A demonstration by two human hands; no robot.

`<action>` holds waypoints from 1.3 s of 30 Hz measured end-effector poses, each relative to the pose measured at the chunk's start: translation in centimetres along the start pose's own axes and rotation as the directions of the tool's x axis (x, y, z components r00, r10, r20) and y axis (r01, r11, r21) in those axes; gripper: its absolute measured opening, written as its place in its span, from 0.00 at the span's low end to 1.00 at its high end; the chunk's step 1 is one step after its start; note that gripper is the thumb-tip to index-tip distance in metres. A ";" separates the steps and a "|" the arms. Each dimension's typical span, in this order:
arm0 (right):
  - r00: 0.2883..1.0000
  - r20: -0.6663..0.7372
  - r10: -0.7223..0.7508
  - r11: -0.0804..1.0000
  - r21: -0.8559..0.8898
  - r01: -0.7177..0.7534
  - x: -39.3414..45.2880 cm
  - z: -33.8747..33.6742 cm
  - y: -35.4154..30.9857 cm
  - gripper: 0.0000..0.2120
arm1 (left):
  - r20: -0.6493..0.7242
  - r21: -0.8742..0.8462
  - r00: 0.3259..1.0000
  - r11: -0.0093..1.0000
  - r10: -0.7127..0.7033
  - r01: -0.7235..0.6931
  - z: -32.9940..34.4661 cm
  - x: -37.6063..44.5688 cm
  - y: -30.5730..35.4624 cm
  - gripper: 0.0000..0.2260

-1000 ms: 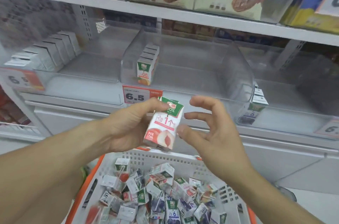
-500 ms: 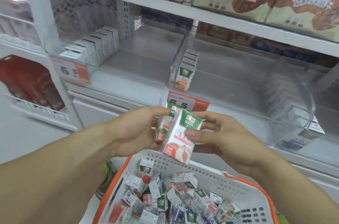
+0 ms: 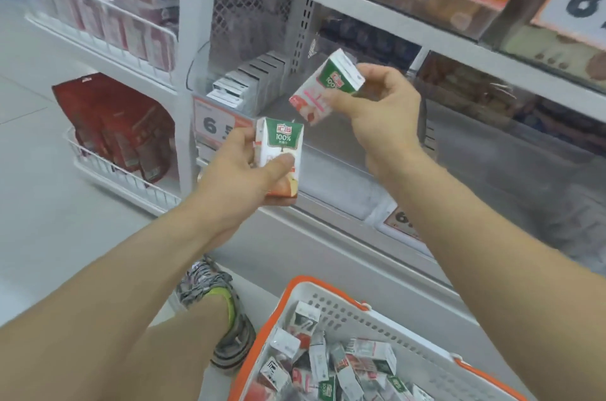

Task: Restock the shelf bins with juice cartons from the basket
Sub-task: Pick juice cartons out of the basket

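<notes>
My left hand grips an upright juice carton with a green top and white body, in front of the shelf edge. Higher and to the right, my right hand pinches a second, tilted carton with a pink and white face. This one hangs before a clear shelf bin that holds a row of white cartons. At the bottom, the white basket with orange rim contains several loose cartons.
Orange price tags hang on the shelf edge. Red packets stand in a white wire rack at the lower left. Boxed snacks fill the shelf above. My shoe rests on the grey floor left of the basket.
The hands have separated, each now holding one carton. My right hand rose with the pink carton toward the left bin. The view swung left and the basket dropped to the lower right.
</notes>
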State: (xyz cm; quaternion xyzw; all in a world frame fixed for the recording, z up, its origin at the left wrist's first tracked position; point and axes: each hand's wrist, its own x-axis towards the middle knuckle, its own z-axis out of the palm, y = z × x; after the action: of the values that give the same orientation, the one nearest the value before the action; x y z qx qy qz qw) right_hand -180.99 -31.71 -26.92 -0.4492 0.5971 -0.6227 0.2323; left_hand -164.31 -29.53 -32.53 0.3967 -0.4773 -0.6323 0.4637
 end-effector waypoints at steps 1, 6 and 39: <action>1.000 -0.014 0.019 0.999 -0.046 -0.019 1.9 1.4 0.7 0.21 | -0.001 0.002 1.000 1.000 0.013 -0.013 -0.1 0.3 -0.1 0.18; 0.984 -0.072 0.162 0.954 -0.245 -0.175 11.8 6.6 5.0 0.23 | 0.001 0.072 0.998 0.995 0.068 -0.068 -0.6 1.6 -0.4 0.18; 0.901 0.399 0.171 0.975 -0.199 -0.097 -6.7 -17.3 -2.7 0.17 | 0.577 0.277 0.804 0.892 0.144 -0.358 10.5 -2.6 0.2 0.27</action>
State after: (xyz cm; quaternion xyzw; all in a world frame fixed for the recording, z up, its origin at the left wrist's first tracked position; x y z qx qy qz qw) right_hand -191.57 -16.44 -24.19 -0.5473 0.6159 -0.4412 0.3556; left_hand -173.52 -24.52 -29.78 0.2140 -0.7486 -0.5476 0.3065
